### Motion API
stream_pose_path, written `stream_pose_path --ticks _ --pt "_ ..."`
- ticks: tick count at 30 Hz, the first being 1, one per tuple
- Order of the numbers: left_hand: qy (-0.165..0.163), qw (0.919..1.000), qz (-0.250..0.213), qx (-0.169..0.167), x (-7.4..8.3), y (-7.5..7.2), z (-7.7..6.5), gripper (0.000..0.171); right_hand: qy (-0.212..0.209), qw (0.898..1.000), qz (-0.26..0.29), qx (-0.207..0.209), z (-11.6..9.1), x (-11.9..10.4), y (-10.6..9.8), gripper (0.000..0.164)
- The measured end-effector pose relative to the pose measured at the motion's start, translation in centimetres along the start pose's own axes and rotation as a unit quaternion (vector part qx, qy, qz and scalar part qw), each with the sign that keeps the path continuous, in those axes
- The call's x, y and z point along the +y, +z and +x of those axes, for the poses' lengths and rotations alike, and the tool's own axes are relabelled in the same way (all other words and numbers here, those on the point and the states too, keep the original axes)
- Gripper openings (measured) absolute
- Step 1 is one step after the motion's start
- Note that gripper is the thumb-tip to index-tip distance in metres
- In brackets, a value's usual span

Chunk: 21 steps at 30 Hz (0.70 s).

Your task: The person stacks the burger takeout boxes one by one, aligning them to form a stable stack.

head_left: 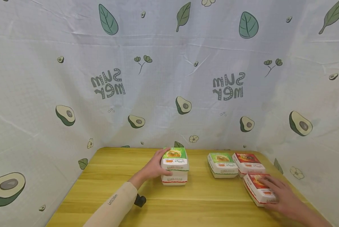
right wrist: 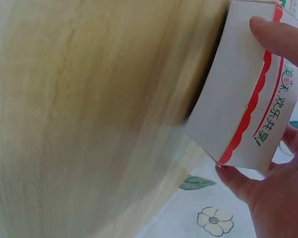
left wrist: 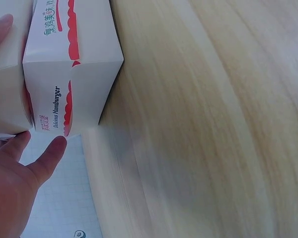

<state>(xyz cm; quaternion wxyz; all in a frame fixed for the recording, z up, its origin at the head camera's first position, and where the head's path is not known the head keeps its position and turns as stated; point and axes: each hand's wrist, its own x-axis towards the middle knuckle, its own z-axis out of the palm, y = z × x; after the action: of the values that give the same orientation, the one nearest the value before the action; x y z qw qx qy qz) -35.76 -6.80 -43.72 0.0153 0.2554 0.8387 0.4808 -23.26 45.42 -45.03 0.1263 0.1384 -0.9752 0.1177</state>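
My left hand (head_left: 153,167) grips a green-topped hamburger box (head_left: 176,162), thumb on its near side. Directly under that box is a red-trimmed hamburger box (head_left: 176,180); the two form a stack. In the left wrist view, fingertips of the left hand (left wrist: 12,183) reach round the end of the stack, by the lower box (left wrist: 52,96). At the right, my right hand (head_left: 285,195) holds a red-topped hamburger box (head_left: 253,189) across its width. The right wrist view has the thumb on one side of this box (right wrist: 238,94) and fingers at its other edges.
Behind the right hand stand another green-topped box (head_left: 223,165) and another red-topped box (head_left: 247,164), side by side. A wooden table (head_left: 209,205) carries everything. A printed curtain (head_left: 163,78) hangs along its back and sides. Something small and black (head_left: 140,200) shows by the left wrist.
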Motion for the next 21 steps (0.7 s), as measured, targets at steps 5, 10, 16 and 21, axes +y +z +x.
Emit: stream_pose_path --ticks 5,10,16,21 --pt "0.002 1.0000 -0.003 -0.001 -0.01 -0.03 -0.03 0.106 -0.006 1.000 0.016 0.008 -0.16 0.07 0.20 0.093" --pt "0.000 1.0000 -0.007 -0.001 0.05 -0.02 -0.17 0.106 -0.004 1.000 0.018 0.002 -0.25 0.05 0.17 0.093" --pt "-0.002 1.0000 -0.006 0.001 0.14 0.01 -0.25 0.105 0.012 1.000 0.020 -0.017 -0.36 -0.03 0.05 0.092" --pt "-0.001 1.0000 -0.003 0.000 0.25 0.03 -0.14 0.106 0.018 0.999 0.016 -0.022 -0.40 -0.01 -0.09 0.092"
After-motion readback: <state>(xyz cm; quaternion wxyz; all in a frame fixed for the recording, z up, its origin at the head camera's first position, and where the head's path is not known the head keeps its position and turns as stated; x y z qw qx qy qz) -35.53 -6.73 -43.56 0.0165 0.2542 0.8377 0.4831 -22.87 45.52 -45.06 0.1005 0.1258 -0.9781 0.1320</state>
